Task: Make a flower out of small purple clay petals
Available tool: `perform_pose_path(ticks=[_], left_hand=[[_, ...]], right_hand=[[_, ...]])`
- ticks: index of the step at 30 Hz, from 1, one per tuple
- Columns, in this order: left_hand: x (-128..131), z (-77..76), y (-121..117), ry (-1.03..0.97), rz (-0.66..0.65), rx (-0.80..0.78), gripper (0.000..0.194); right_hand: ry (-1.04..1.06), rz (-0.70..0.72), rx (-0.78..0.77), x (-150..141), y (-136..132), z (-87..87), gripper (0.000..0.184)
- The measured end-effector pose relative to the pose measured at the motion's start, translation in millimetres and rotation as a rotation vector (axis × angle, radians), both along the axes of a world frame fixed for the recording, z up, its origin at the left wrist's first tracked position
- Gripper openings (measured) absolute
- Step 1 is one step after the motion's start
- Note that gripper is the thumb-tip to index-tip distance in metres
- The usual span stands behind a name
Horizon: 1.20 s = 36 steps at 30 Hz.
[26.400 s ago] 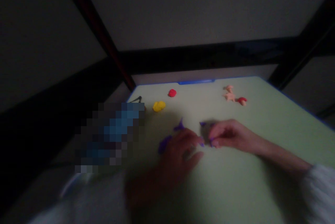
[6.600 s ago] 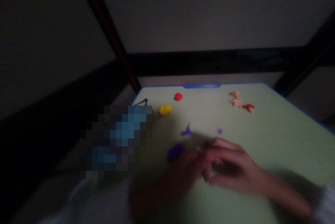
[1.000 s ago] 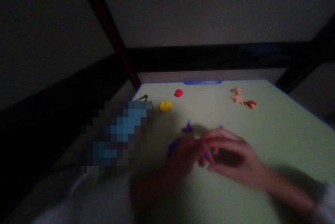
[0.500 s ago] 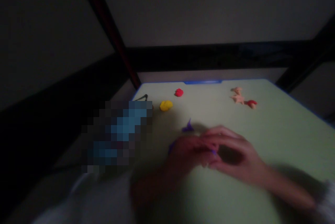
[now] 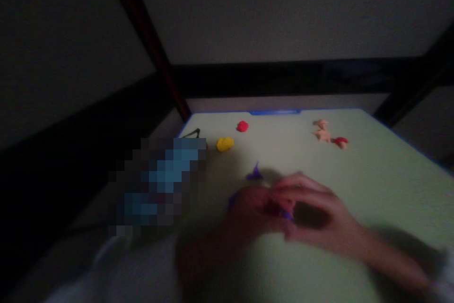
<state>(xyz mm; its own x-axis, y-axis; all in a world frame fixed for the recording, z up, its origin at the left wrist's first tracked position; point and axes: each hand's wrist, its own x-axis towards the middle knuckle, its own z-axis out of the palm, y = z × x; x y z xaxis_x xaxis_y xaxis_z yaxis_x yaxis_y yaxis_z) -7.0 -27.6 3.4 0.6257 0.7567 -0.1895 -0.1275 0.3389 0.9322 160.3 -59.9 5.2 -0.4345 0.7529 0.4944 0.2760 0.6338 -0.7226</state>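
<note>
My left hand [image 5: 253,211] and my right hand [image 5: 324,211] meet over the near part of the board, fingertips together. Between the fingers shows a small bit of purple modelling clay [image 5: 288,216], mostly covered by them. Both hands are closed around it, my right thumb below and fingers above. Just beyond them, a pointed purple clay piece [image 5: 255,173] lies on the board. Part of another purple lump [image 5: 232,201] peeks out from behind my left hand. The picture is dim and blurred, so the held bit's shape is unclear.
On the pale board [image 5: 354,170] sit a yellow lump [image 5: 225,144] and a red lump [image 5: 242,126]. Farther right lie skin-toned clay pieces [image 5: 322,134] and a red-topped piece [image 5: 341,142]. A pixelated bluish object [image 5: 170,168] occupies the left side, with a wall behind the board.
My fingers have shifted slightly around the purple clay, with the right thumb a little lower and more of the clay showing. The pieces on the board stay where they were.
</note>
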Motion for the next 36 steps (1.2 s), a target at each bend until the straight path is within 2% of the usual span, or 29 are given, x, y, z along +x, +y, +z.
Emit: perform_pose_path(ticks=[5,8,11,14,17,22,28,36], left_hand=[[-1.5,-1.6,-5.2,-0.004,0.034,0.057,0.019],[-4.5,-7.1,-3.7,-0.021,0.003,0.162,0.028],[-6.5,-10.7,-0.7,0.039,-0.025,0.218,0.035],[-5.6,-8.9,-0.1,0.088,0.01,0.207,0.034],[-3.3,-5.1,-1.6,0.092,0.004,0.23,0.033],[-1.6,-3.5,-3.8,0.083,0.05,0.22,0.045],[-2.3,-4.7,-1.9,0.096,0.007,0.205,0.02],[-2.6,-8.5,4.2,0.094,-0.027,0.207,0.023]], right_hand=[[0.018,-0.027,0.046,-2.9,-3.7,4.2,0.032],[0.037,-0.064,0.072,-5.3,-4.1,5.9,0.025],[0.064,-0.101,0.093,-6.5,-3.4,5.1,0.021],[0.059,-0.127,0.109,-6.3,-3.1,4.1,0.018],[0.034,-0.123,0.125,-5.8,-3.3,5.1,0.018],[0.048,-0.136,0.165,-6.0,-2.9,6.5,0.014],[0.102,-0.151,0.163,-6.2,-2.7,2.9,0.007],[0.075,-0.15,0.174,-5.5,-1.9,3.8,0.01]])
